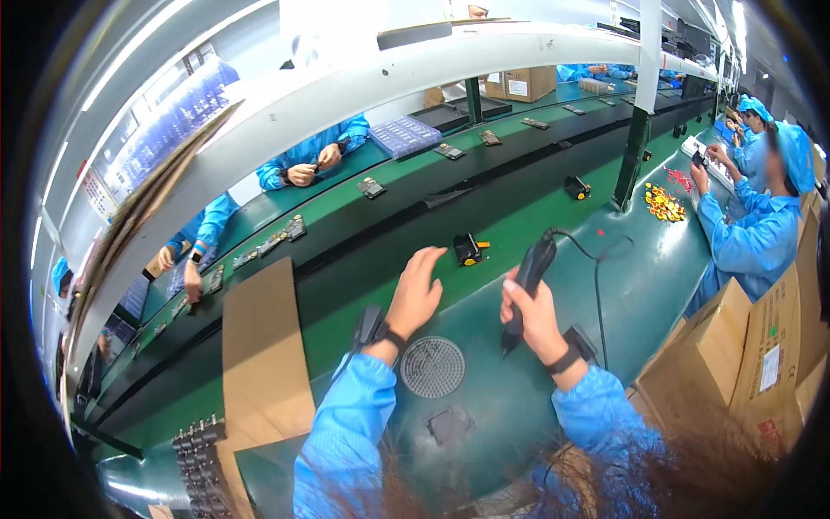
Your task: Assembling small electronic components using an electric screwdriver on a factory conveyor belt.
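My left hand [415,294] is open over the green bench, its fingers stretched toward a small black part with yellow pieces [468,250]; a gap shows between them. In my right hand [538,320] is a black corded hand tool [534,264], gripped around its body with the tapered tip pointing down. Its exact kind I cannot tell. The cord [596,294] leaves the top of the tool and curves down to the right. Below and between my hands lies a round, grey perforated disc [432,367]. Closer to me is a dark flat piece [450,425].
A dark conveyor belt [346,229] carries several circuit boards [372,188]. Cardboard [264,337] lies at left, beside a row of black parts [199,467]. Yellow and red pieces [664,202] are heaped near a green post [634,160]. Cartons [700,346] and a co-worker [752,216] are at right.
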`<state>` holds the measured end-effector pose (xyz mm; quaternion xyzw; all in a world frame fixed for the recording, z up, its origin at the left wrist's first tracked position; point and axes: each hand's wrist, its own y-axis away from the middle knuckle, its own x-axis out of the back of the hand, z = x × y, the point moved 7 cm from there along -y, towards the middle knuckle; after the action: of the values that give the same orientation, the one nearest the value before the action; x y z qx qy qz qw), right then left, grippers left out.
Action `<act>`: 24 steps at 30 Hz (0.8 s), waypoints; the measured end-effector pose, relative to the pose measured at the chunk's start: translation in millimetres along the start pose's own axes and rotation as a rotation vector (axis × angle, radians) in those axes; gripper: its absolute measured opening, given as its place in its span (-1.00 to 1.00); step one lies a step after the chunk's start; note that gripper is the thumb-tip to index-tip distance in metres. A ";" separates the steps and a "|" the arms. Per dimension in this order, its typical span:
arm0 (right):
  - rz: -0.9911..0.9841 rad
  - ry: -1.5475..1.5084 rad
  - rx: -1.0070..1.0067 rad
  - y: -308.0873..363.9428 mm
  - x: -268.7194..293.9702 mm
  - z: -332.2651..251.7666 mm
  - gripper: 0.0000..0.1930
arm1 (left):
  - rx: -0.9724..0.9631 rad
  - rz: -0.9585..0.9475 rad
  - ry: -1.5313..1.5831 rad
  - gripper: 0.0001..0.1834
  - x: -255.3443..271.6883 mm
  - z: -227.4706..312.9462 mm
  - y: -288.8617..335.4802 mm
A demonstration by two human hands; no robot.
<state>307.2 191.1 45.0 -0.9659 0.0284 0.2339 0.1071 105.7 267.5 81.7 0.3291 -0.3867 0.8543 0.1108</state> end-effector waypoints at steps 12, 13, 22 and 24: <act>0.126 -0.092 -0.124 4.3 5.1 14.0 -0.77 | 0.021 -0.325 -0.240 -0.32 -46.4 -62.5 -45.0; 0.136 -0.092 -0.120 3.5 4.1 15.3 -0.78 | 0.091 -0.287 -0.226 -0.33 -30.4 -69.9 -34.2; 0.133 0.016 0.015 1.8 8.3 -13.7 -0.78 | 0.278 0.030 -0.177 -0.28 117.1 40.0 93.6; 0.137 0.014 0.009 1.2 3.9 -4.6 -0.78 | 0.220 -0.031 -0.142 -0.28 121.3 72.1 133.8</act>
<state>312.6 188.9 47.0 -0.9628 0.0963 0.2338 0.0948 -11.3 116.2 116.6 0.4051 -0.2925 0.8642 0.0598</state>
